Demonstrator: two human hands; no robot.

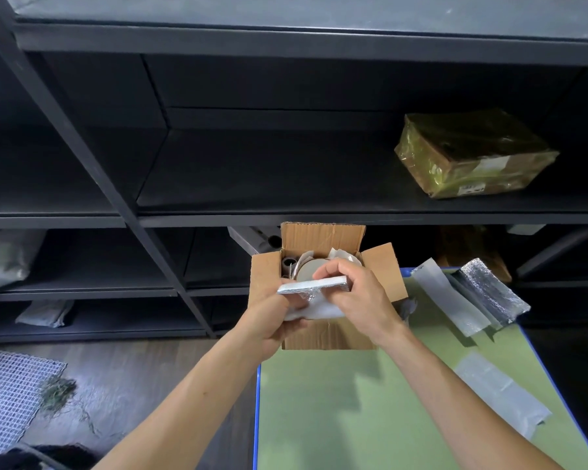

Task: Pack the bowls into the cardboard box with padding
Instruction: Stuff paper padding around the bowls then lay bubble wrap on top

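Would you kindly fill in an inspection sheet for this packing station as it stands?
Surface: green table, blue-edged.
Job's things: open cardboard box at the table's far left corner; pale bowl and paper inside; silver padding piece held above the box.
Clutter: spare padding strips at right; grey sheet nearer.
Grippers: left hand and right hand both grip the padding piece.
Cables: nothing seen.
Surroundings: dark shelving; wrapped parcel; mesh mat on the floor.

box (323, 330) on table (353, 401), bowls (311, 268) inside
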